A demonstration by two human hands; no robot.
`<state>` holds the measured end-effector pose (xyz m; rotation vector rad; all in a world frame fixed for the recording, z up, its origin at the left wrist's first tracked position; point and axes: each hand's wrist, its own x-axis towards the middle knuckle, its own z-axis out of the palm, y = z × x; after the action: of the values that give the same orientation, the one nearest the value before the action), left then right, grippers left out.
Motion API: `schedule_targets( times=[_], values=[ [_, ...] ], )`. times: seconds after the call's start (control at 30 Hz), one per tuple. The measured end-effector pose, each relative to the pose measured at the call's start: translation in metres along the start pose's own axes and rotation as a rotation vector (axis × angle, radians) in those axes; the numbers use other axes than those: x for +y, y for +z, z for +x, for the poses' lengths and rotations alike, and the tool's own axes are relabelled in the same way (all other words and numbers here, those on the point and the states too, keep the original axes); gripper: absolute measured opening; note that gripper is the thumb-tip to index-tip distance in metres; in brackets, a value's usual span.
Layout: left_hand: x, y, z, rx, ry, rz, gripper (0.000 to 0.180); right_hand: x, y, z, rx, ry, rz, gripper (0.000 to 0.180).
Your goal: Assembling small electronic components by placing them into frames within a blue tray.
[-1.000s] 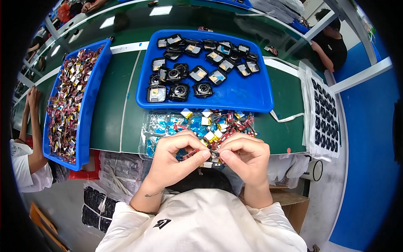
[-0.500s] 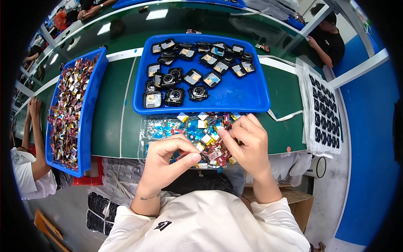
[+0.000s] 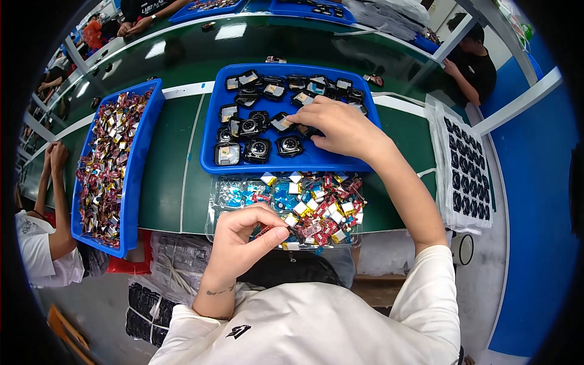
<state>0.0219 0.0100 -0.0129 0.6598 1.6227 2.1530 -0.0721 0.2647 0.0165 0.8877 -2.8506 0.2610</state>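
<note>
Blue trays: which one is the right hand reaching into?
The middle blue tray, holding dark square and round parts. The right hand rests inside it; the left-side blue tray holds small colourful pieces, untouched.

Clear plastic bag (image 3: 226, 193) of small colourful packets (image 3: 316, 207) (red, blue, yellow) at the table's near edge

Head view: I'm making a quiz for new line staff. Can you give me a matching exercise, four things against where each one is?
Things:
1. right hand
2. left hand
3. long blue tray
4. black foam sheet

Places:
A. at the person's far right on the bench
B. over the wide blue tray of small black parts
C. at the near edge of the clear tray, pinching a small piece
D. at the person's left, full of small red and gold pieces

Pairs: 1-B, 2-C, 3-D, 4-A
</note>
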Motion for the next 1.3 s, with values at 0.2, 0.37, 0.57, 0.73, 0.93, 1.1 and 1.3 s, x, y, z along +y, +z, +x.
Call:
schedule_targets(
  times=[0.2, 0.37, 0.57, 0.73, 0.93, 1.1, 1.3],
  values=[
    [0.000, -0.005, -0.004, 0.034, -0.017, -0.032, 0.004, -0.003, -0.007, -0.011, 0.098, 0.095, 0.176, 0.042],
    [-0.004, -0.007, -0.002, 0.035, 0.011, -0.019, 0.004, -0.006, -0.010, -0.034, 0.504, 0.303, 1.288, 0.023],
    [-0.005, 0.000, 0.005, 0.005, 0.013, -0.006, 0.004, 0.000, -0.004, -0.054, 0.566, 0.697, 0.993, 0.018],
    [-0.003, 0.003, 0.007, 0.006, 0.023, 0.024, 0.005, -0.010, 0.008, -0.058, 0.746, 0.439, 0.085, 0.021],
    [-0.001, 0.007, 0.009, 0.040, 0.058, 0.076, 0.005, -0.032, 0.003, -0.059, 0.684, 0.686, 0.836, 0.020],
    [0.005, 0.013, 0.023, 0.095, 0.087, 0.202, 0.004, -0.062, 0.006, -0.066, 0.573, 0.615, 1.443, 0.016],
    [0.008, 0.019, 0.037, 0.143, 0.198, 0.388, 0.004, -0.092, 0.014, -0.065, 0.601, 0.566, 1.470, 0.029]
  ],
)
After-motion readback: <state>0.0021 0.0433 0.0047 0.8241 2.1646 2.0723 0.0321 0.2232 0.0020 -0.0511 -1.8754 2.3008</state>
